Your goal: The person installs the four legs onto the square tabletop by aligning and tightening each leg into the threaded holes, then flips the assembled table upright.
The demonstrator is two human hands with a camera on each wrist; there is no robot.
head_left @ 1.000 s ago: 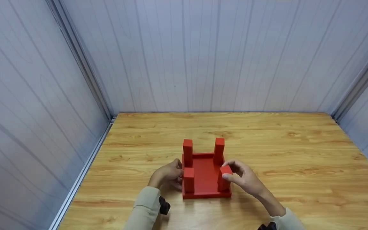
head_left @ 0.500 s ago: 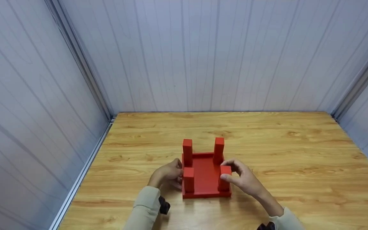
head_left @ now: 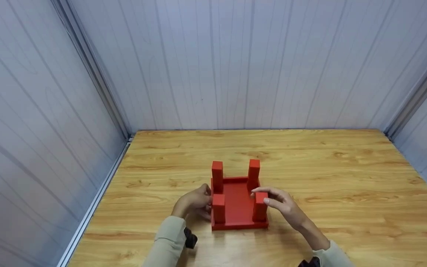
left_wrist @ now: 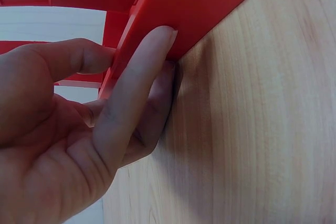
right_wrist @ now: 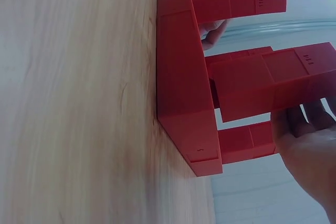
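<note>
A small red table lies upside down on the wooden surface, its rimmed top underneath and its square legs pointing up. My left hand holds the table's left side; in the left wrist view the thumb lies along the outer wall. At the near right corner stands a red leg, marked 114 in the right wrist view. My right hand is around the upper part of this leg, thumb on its right side and fingers behind. From the right wrist, the leg's lower end shows tilted against the rim.
Other red legs stand at the far left corner, far right corner and near left corner. The wood-grain worktop extends around the table. White panel walls enclose the back and sides.
The near right leg, slightly turned a second ago, now lines up with the table. My right thumb has shifted right along it and the fingers have spread wider. The left hand stays put.
</note>
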